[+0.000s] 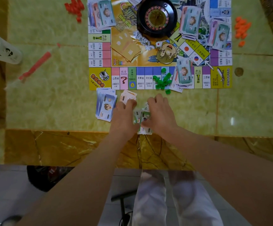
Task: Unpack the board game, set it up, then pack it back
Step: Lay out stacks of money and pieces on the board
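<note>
Green banknote stack [142, 117] between both hands near board [160, 46], left hand [124, 115] and right hand [161, 114] fingers curled around its edges

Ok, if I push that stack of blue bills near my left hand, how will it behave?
Probably floppy and light: the blue bills look like thin paper. They lie fanned and uneven, so a push would likely spread them rather than shift them as one. The table looks glossy, so they may slide easily.

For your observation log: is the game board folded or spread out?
Spread out: the game board lies flat on the table, squares showing, with the roulette wheel on it.
</note>
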The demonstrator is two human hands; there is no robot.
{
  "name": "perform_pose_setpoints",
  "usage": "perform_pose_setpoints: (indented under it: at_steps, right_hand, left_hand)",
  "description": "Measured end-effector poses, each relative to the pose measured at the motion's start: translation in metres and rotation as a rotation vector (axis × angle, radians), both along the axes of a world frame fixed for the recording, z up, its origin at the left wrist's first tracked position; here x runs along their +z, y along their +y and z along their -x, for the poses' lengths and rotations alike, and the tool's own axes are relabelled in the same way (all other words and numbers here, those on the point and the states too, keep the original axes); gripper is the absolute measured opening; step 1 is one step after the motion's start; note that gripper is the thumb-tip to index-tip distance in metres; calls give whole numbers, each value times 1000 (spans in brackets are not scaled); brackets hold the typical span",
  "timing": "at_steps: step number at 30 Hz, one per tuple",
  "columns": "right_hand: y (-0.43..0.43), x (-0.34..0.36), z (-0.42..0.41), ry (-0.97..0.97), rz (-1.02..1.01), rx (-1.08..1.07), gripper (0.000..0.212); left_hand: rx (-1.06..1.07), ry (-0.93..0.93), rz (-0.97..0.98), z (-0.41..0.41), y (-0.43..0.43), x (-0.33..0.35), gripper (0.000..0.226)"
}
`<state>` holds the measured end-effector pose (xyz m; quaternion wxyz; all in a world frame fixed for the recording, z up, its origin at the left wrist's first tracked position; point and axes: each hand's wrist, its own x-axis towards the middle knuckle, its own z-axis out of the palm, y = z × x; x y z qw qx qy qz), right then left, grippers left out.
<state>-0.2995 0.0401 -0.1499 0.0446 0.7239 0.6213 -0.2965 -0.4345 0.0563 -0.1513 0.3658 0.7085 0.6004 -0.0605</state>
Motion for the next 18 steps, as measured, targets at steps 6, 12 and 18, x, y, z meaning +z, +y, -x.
perform_pose_setpoints:
  at_steps: [6, 12, 18]
  right_hand:
    - [-1, 2, -17, 327, 121, -156, 61]
    - [9, 20, -48, 600, 288, -290, 59]
    - [23, 46, -80, 721, 288, -290, 65]
  left_hand:
    - [12, -15, 43, 1, 2, 4, 59]
    - [191, -233, 115, -17, 10, 22, 39]
    - [475, -518, 494, -57, 21, 50, 19]
